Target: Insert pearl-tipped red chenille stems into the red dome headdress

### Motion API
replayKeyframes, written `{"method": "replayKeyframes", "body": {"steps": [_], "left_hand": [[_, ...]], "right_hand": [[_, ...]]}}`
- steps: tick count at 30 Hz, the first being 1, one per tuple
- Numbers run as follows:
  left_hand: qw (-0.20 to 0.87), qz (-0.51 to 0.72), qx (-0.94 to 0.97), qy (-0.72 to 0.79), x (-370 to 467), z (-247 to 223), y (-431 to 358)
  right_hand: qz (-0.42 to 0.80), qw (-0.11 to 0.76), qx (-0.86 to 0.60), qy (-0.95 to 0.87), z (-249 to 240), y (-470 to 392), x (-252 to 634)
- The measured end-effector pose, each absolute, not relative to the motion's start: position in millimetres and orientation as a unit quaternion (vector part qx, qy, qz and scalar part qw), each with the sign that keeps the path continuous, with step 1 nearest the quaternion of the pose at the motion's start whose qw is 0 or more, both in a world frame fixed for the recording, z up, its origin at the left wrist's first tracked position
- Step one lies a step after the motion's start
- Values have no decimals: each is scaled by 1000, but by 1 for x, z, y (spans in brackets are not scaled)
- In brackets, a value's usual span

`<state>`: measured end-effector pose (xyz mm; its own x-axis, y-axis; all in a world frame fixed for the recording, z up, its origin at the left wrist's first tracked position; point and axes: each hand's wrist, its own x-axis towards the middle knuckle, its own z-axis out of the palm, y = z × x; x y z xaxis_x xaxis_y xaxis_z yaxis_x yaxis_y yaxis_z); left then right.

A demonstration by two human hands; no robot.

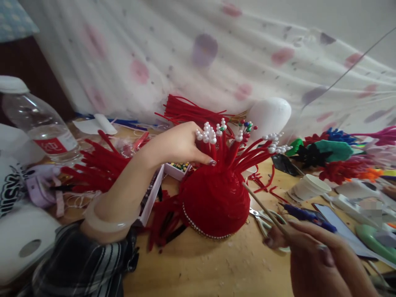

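Note:
A round red headpiece (pixel 213 202), edged with a row of small pearls, stands on the table. Red fuzzy stems (pixel 233 154) rise from its top, tipped with white pearl beads (pixel 208 134). My left hand (pixel 179 144) reaches over from the left and closes round the left-hand stems; its thumb lies in front and most of its fingers are hidden behind. Between the fingers of my right hand (pixel 324 255) is a thin wooden stick (pixel 264 206). The stick's far end meets the headpiece's right side near the stem bases.
Left are a water bottle (pixel 51 128), red fuzzy sticks (pixel 102 165) and a box of beads (pixel 154 189). Behind stands a white foam head form (pixel 272 117). Scissors (pixel 264 222), a paper cup (pixel 309 187), a phone (pixel 340 229) and a power strip (pixel 355 206) lie right.

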<state>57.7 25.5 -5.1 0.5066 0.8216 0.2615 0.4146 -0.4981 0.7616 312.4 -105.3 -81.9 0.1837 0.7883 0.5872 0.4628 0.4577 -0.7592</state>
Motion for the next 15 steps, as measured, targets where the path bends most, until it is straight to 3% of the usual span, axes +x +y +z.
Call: {"method": "replayKeyframes", "body": {"steps": [7,15], "left_hand": [[307,308,826,359,55,-7,35],[291,300,831,366,53,-6,33]], "right_hand": [[69,566,-440,-694,-64,-97,260],[11,484,-415,-770,-75,-81,257]]}}
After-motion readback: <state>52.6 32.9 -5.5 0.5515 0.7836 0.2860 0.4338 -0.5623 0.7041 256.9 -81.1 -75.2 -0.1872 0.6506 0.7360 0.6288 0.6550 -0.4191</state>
